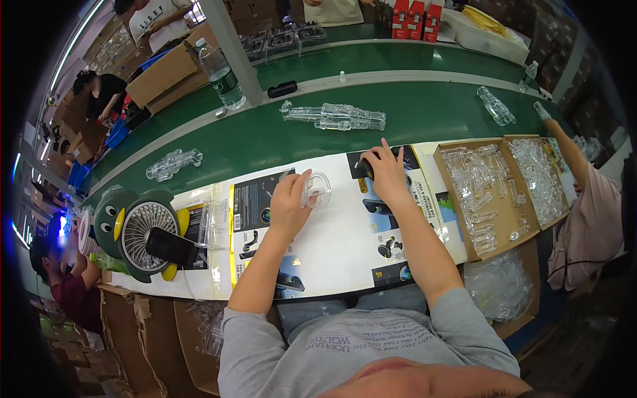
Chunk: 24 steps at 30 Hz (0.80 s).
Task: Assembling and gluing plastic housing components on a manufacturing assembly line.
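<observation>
My left hand (290, 205) is closed on a clear round plastic part (318, 190), pinching its left edge just above the white work surface. Farther right, my right hand (386, 174) reaches over a dark printed panel with its fingers spread. A dark rounded shape (365, 168) shows beside its fingers; whether it is an object or print, I cannot tell. Beyond my hands, a long clear plastic assembly (334, 117) lies on the green conveyor belt (424, 123).
At right, a cardboard tray (472, 247) holds many clear plastic parts. A penguin-shaped fan (136, 232) with a black phone (171, 246) in front stands at left. More clear assemblies (174, 164) lie on the belt. A large bottle (225, 79) stands beyond. Other people work nearby.
</observation>
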Each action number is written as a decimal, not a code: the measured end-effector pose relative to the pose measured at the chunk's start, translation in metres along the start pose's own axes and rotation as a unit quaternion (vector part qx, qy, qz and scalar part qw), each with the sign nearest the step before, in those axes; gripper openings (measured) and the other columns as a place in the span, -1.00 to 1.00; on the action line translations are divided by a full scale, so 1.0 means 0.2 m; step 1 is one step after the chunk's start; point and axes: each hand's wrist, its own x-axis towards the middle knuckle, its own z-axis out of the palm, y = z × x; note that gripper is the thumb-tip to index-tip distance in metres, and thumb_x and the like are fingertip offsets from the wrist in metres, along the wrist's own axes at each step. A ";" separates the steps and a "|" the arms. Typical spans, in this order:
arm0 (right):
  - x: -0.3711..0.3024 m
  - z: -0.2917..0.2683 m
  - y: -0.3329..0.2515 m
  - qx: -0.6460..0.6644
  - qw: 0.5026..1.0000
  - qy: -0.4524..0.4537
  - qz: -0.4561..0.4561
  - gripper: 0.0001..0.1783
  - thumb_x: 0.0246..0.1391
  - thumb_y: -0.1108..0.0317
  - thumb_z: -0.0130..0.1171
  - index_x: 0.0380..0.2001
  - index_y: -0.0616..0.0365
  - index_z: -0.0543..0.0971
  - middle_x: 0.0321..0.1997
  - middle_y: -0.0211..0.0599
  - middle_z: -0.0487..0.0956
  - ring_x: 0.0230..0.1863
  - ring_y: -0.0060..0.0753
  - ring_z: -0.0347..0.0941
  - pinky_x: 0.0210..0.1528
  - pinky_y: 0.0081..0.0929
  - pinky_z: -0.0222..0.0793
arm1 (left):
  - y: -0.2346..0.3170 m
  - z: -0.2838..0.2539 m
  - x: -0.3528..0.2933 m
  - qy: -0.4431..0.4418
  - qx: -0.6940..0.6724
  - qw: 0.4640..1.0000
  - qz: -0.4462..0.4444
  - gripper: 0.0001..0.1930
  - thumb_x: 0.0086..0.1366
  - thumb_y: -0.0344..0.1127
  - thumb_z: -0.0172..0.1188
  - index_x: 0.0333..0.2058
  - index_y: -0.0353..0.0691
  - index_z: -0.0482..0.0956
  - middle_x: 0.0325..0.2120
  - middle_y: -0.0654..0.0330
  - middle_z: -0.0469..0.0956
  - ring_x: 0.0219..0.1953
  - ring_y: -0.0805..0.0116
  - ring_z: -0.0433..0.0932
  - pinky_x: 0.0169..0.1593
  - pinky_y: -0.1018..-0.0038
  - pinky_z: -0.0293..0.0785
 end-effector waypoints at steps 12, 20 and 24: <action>0.06 -0.18 -0.13 0.313 0.916 0.249 0.029 -0.42 -0.10 0.27 0.30 -0.01 0.13 0.32 -0.03 -0.29 0.45 -0.19 -0.53 0.38 -0.12 -0.57 0.33 | -0.05 0.00 0.00 0.076 -0.129 0.981 -0.119 -0.59 -0.04 -0.51 0.24 -0.14 -0.30 0.40 -0.33 0.08 0.50 -0.31 0.18 0.53 -0.24 0.42 0.46; 0.02 -0.11 -0.14 0.842 0.482 -0.006 0.243 -0.58 0.09 0.23 -0.03 0.02 0.05 0.27 0.04 -0.05 0.42 -0.62 -0.69 0.24 -0.48 -0.75 0.28 | -0.07 0.01 -0.02 0.015 -0.088 0.989 -0.122 -0.34 -0.04 -0.42 0.22 0.07 -0.34 0.18 -0.09 -0.02 0.33 -0.06 0.06 0.33 0.03 0.27 0.24; 0.01 -0.14 -0.18 0.826 0.518 -0.002 0.221 -0.55 0.04 0.25 -0.01 0.03 0.04 0.27 0.06 -0.05 0.40 -0.60 -0.69 0.25 -0.46 -0.74 0.28 | -0.07 0.01 -0.01 0.025 -0.056 0.994 -0.094 -0.31 -0.04 -0.41 0.22 0.09 -0.38 0.13 -0.10 -0.02 0.32 -0.04 0.03 0.29 0.07 0.23 0.18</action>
